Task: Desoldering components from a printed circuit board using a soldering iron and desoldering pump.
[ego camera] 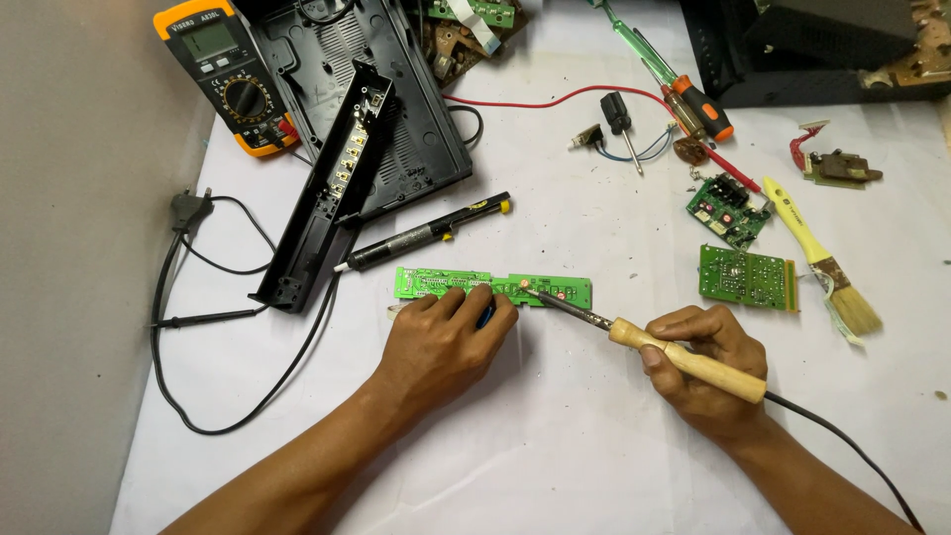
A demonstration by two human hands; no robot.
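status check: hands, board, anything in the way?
Left hand pins long green circuit board to the table. Right hand holds soldering iron, tip on board. Desoldering pump lies just behind, clear.

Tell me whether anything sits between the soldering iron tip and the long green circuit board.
Nothing visible does. The right hand holds the soldering iron, whose tip already rests on the long green circuit board. The left hand presses on the board's near edge, left of the tip, not in its path.
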